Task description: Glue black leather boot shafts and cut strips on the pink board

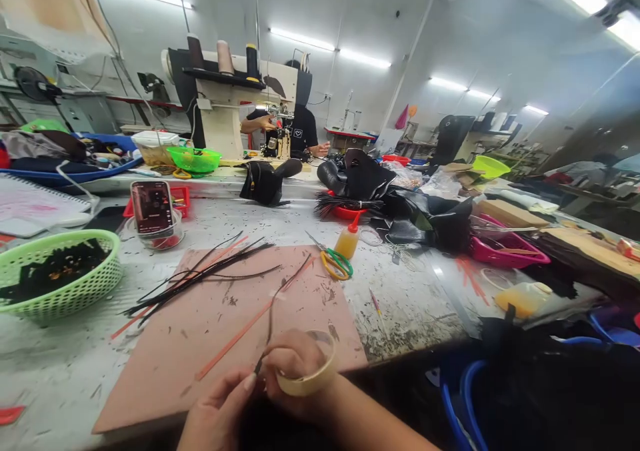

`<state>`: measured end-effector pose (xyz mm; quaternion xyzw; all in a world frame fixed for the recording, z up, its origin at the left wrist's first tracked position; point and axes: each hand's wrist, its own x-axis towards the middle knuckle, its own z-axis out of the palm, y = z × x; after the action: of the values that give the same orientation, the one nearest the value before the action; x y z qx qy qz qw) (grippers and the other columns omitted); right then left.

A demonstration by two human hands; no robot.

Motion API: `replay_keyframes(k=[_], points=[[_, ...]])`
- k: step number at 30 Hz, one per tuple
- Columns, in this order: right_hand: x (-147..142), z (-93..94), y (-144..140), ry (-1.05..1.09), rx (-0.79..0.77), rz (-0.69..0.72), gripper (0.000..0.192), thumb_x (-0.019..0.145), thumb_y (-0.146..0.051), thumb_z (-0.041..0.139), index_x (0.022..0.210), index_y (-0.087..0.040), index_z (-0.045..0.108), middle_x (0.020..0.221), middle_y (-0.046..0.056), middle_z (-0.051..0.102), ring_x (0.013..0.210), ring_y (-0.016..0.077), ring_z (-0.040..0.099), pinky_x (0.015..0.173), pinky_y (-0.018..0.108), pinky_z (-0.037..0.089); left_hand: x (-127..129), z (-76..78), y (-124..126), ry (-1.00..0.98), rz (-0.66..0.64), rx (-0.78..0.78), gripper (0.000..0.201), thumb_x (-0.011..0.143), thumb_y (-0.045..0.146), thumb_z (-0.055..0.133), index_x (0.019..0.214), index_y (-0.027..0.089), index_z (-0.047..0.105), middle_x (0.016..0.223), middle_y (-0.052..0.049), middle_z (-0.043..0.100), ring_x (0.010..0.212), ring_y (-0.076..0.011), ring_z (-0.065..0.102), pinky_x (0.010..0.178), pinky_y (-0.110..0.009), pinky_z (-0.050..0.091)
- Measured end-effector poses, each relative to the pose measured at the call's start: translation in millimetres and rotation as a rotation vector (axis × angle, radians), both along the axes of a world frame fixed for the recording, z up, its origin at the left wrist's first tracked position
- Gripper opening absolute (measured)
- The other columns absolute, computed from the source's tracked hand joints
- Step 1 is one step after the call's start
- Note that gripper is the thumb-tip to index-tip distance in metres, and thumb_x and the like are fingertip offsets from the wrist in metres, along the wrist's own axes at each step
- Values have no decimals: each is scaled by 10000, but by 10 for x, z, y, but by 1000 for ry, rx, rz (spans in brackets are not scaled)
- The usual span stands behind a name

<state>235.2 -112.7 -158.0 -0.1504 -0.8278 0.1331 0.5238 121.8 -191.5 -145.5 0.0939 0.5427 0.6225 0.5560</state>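
Note:
My left hand (224,403) pinches the near end of a thin black strip (271,321) at the front edge of a pinkish-brown board. Close against it, my right hand (291,354) is closed at the same end, its fingertips partly hidden. A roll of cream tape (306,387) rings my right hand. The strip runs away over the board (315,317), beside an orange-red strip (233,347). Further left lies a bundle of black strips (200,274) with more orange-red ones among them.
Scissors (336,264) and a glue bottle (347,239) stand past the board's far right corner. A green basket (60,297) of black pieces is at left, near a propped phone (153,211). Black leather parts (370,177) lie further back. Another person (305,127) sits behind a sewing machine (225,111).

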Motion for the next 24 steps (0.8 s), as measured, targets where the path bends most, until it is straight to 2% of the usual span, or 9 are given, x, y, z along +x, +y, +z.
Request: replay_keyframes(k=[3,6,9,11,14,19,24], points=[[93,110,-11,-82,-221,-19,75,718,-194,575,791,-194,557,736,50,609,681,154,575,595,256,489,26,-15,-34,-6,-9,55,248,473,308,835,610,157,694,641,-11,698,678,-147,612,674,-176,489],[123,185,-56,-110,-463,42,55,742,-162,550,730,-187,598,687,41,625,669,153,588,619,267,484,93,46,-59,-45,34,95,230,490,294,829,619,160,694,675,-6,687,728,-144,607,706,-185,478],[113,193,-128,5,-831,92,58,740,-192,574,703,-194,619,682,30,659,649,156,611,608,268,489,137,119,-68,-104,128,100,239,464,275,841,601,163,680,773,10,669,741,-127,587,676,-186,478],[94,180,-183,119,-1117,142,64,702,-253,643,684,-195,623,671,21,669,634,160,621,590,263,494,145,149,-77,-135,167,100,235,464,263,842,596,166,672,754,27,643,694,-103,566,642,-176,469],[44,158,-253,282,-1406,244,172,606,-290,747,649,-185,617,634,0,659,597,144,607,575,249,489,142,159,-100,-155,124,127,207,516,269,822,625,172,676,645,33,606,622,-89,531,616,-174,452],[-59,118,-296,453,-1616,328,266,516,-268,817,618,-162,595,589,-21,627,536,99,557,539,222,465,129,139,-122,-109,84,149,193,561,288,798,626,170,661,630,27,599,642,-103,510,651,-195,439],[-92,104,-288,507,-1677,347,298,483,-260,837,615,-156,591,554,-25,623,519,88,546,524,203,449,128,137,-113,-77,75,155,178,566,289,788,619,175,662,642,30,591,668,-114,503,676,-210,431]])
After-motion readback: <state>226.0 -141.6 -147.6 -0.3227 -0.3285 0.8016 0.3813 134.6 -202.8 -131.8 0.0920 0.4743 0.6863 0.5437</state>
